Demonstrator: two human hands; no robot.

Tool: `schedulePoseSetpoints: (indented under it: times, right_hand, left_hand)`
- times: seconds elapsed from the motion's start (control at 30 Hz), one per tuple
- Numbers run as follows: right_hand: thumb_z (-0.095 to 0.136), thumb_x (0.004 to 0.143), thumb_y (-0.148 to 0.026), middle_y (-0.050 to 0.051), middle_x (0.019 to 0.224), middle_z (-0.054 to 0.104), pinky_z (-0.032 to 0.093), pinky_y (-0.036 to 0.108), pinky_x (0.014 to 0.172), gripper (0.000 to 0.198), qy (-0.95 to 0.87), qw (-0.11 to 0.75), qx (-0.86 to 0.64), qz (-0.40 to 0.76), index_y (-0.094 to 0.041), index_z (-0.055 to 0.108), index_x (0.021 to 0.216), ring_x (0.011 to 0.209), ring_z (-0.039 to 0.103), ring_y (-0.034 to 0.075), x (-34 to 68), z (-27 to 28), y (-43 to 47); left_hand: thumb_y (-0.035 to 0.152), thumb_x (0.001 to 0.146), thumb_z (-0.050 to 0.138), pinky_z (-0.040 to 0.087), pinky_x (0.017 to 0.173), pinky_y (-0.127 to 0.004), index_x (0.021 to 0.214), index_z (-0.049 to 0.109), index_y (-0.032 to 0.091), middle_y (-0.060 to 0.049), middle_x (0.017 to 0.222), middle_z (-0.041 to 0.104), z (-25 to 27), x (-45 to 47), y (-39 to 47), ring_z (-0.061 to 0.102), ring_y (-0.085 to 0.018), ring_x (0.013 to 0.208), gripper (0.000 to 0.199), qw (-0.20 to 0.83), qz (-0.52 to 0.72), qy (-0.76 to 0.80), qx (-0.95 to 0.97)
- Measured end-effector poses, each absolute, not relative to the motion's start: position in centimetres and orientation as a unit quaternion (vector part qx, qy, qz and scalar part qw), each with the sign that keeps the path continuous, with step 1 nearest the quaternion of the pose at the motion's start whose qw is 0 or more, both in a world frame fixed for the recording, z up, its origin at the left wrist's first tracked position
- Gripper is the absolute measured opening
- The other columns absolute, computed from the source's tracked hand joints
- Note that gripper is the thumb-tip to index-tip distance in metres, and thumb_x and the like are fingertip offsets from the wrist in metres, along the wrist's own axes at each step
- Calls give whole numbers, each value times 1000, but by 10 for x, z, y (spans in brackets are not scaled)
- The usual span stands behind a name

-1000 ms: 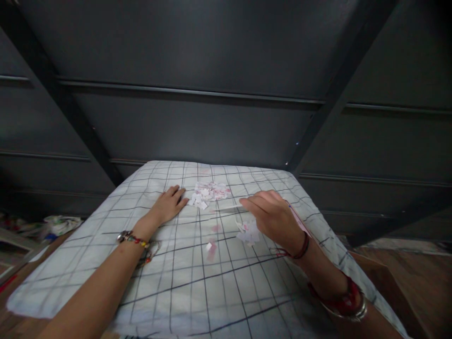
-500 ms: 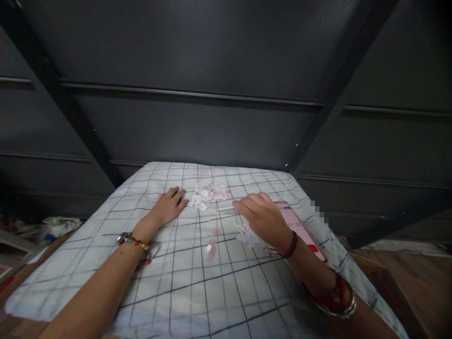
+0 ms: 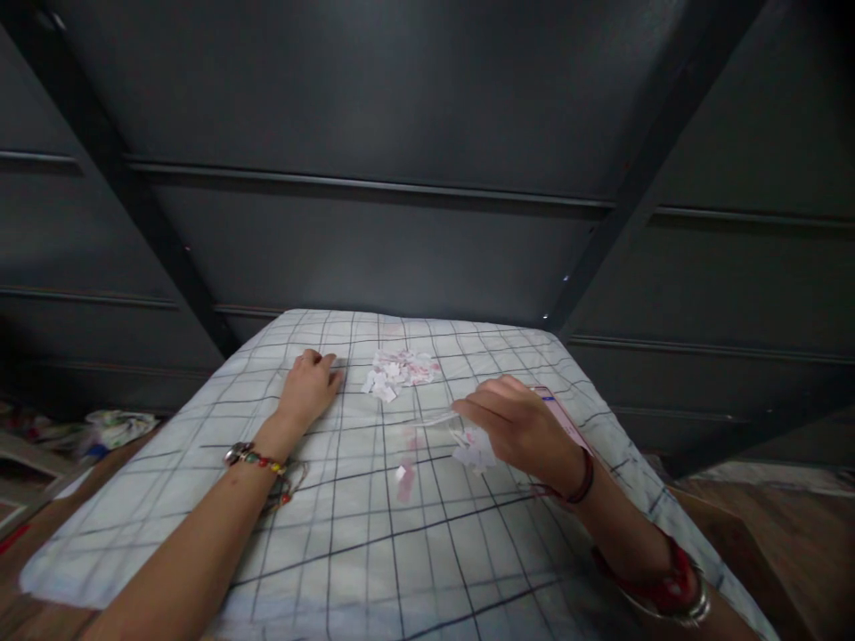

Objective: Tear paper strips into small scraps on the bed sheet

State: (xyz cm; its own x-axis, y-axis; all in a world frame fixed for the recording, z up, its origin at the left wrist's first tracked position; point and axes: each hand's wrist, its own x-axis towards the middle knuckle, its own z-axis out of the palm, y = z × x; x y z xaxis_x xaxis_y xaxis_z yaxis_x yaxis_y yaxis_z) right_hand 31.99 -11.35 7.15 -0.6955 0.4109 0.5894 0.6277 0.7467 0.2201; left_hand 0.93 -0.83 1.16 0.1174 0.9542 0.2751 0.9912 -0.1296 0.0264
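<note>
My left hand (image 3: 308,387) rests on the checked cloth, left of a pile of small white and pink paper scraps (image 3: 401,369). Its fingers are loosely bent and nothing is in them. Between the fingertips of my right hand (image 3: 525,427) is a thin whitish tool that looks like tweezers (image 3: 434,418), blurred, its tip pointing left. Below that hand lies a smaller bunch of white scraps (image 3: 474,452). A pink strip with a white bit on it (image 3: 404,481) lies nearer to me. Partly hidden behind my right hand is a phone (image 3: 561,414).
The checked cloth (image 3: 347,525) covers a table-like surface against a dark panelled wall (image 3: 387,249). At the far left, a shelf holds jumbled items (image 3: 120,427). A brown box or board (image 3: 735,534) stands low at the right.
My left hand has drawn back left from the scrap pile, its fingers more bent. My right hand has moved right and nearer with the tweezers, covering more of the phone. The view has shifted slightly.
</note>
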Motion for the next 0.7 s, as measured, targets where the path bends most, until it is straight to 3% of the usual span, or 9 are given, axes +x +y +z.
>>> schedulePoseSetpoints:
  times: [0.17,0.37,0.57,0.7]
  right_hand:
    - [38,91,-1,-1,77,68,37,30,66,30,-892,312,-250,-210,-19,61,98,71,53,14,320,75,-119]
    - [37,81,5,1,80,69,39,32,71,40,-840,357,-314,-262,-18,62,103,77,55,17,323,64,-111]
    - [40,78,6,4,80,68,36,34,69,43,-831,310,-354,-296,-16,68,103,77,54,19,330,58,-100]
    - [41,85,3,5,79,68,36,32,69,37,-845,289,-323,-313,-15,69,102,76,53,18,321,59,-93]
  left_hand:
    - [34,94,35,50,94,-40,123,61,15,-15,119,63,9,9,-9,61,-26,107,44,61,-83,-630,-770]
    - [38,98,29,43,106,-48,134,55,19,-13,144,54,-5,4,-6,49,-29,132,48,53,-88,-635,-766]
    - [39,99,27,40,108,-52,140,51,19,-13,150,48,-6,3,-6,44,-32,137,52,37,-82,-653,-752]
    - [40,99,27,38,109,-51,141,50,19,-12,152,46,-6,3,-7,41,-33,140,52,32,-75,-659,-748]
